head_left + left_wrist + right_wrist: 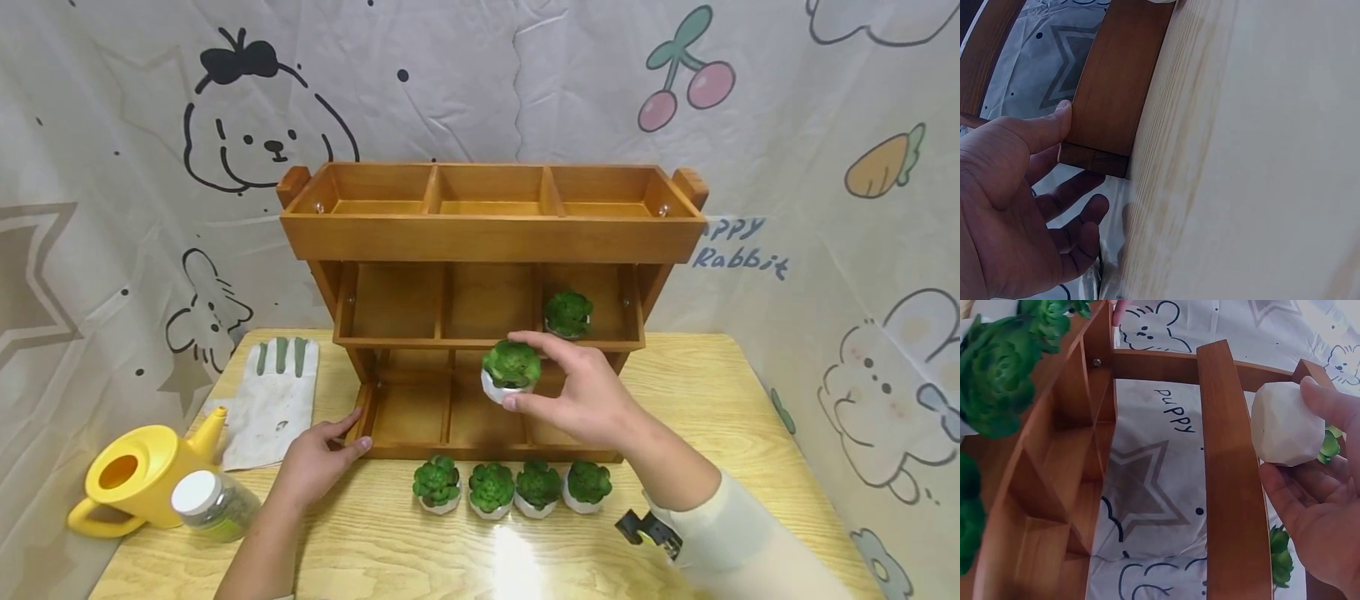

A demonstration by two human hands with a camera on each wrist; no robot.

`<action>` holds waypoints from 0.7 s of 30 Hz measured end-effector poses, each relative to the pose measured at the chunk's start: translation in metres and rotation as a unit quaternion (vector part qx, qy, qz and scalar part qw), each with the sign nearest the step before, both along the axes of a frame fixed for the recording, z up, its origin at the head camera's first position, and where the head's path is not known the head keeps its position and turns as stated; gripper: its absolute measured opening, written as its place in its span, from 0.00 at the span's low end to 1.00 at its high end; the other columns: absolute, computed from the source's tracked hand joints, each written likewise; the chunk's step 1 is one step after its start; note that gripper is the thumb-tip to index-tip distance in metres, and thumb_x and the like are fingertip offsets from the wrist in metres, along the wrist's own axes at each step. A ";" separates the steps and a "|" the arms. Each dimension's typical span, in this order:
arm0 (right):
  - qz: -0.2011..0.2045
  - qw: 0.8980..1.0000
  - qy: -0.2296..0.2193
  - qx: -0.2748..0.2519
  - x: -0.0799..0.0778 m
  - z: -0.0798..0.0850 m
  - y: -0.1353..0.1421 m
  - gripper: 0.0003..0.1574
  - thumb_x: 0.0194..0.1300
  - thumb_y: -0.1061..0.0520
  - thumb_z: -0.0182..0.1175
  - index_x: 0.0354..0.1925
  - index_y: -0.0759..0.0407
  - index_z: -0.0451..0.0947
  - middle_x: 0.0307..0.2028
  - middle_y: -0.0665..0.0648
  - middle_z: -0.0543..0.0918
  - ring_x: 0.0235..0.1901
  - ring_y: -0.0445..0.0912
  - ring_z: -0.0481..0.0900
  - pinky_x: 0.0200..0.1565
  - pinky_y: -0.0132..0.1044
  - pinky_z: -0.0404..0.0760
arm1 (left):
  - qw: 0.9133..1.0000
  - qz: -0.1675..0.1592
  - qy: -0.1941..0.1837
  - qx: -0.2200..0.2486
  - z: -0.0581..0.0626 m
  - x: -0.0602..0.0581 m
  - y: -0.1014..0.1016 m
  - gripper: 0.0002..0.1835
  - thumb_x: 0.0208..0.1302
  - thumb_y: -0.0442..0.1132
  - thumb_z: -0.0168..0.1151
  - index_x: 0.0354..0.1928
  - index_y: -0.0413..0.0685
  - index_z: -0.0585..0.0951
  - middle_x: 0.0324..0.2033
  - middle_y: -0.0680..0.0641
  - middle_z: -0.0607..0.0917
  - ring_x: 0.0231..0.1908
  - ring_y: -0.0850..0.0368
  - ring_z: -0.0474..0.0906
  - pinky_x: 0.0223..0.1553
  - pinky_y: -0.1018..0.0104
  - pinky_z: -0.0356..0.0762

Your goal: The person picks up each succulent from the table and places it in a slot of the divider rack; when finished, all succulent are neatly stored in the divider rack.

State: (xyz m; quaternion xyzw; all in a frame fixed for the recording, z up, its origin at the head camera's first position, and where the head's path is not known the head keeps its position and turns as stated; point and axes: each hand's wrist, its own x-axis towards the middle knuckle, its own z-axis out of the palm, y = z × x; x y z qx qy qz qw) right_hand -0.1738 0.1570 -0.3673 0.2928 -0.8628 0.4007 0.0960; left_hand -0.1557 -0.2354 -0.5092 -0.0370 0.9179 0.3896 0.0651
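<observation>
My right hand [588,392] holds a small potted succulent [512,367] between thumb and fingers, in front of the wooden shelf's lower tiers. In the right wrist view the pot [1288,424] shows its white faceted underside. My left hand [318,458] grips the lower left end of the tiered wooden shelf [495,240]; in the left wrist view the thumb lies against the wooden end piece [1107,94], with fingers around its other side. One potted succulent [567,314] sits in the middle tier's right compartment. Several more succulents [491,490] stand in a row on the table before the shelf.
On the left are a yellow watering can [142,475], a clear jar with a white lid [213,506] and a white glove [273,400] with green stripes. A small black device [649,533] is by the right sleeve. A printed curtain [465,83] surrounds the wooden table [690,400].
</observation>
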 end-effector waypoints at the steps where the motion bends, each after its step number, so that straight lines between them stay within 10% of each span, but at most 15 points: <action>1: 0.001 1.000 0.005 0.000 -0.001 0.002 -0.002 0.45 0.54 0.48 0.82 0.68 0.46 0.77 0.50 0.47 0.88 0.51 0.43 0.85 0.55 0.50 0.81 | 1.000 0.000 0.001 -0.001 0.000 0.000 0.000 0.33 0.69 0.54 0.70 0.74 0.57 0.75 0.40 0.47 0.82 0.39 0.53 0.77 0.38 0.58 0.75; 21: 0.021 0.999 0.027 -0.011 -0.034 0.022 -0.035 0.44 0.57 0.51 0.80 0.69 0.55 0.75 0.52 0.53 0.87 0.50 0.45 0.87 0.51 0.44 0.84 | 1.000 -0.002 0.005 -0.001 -0.002 -0.001 -0.002 0.33 0.69 0.54 0.70 0.73 0.57 0.75 0.41 0.46 0.83 0.39 0.54 0.78 0.38 0.58 0.76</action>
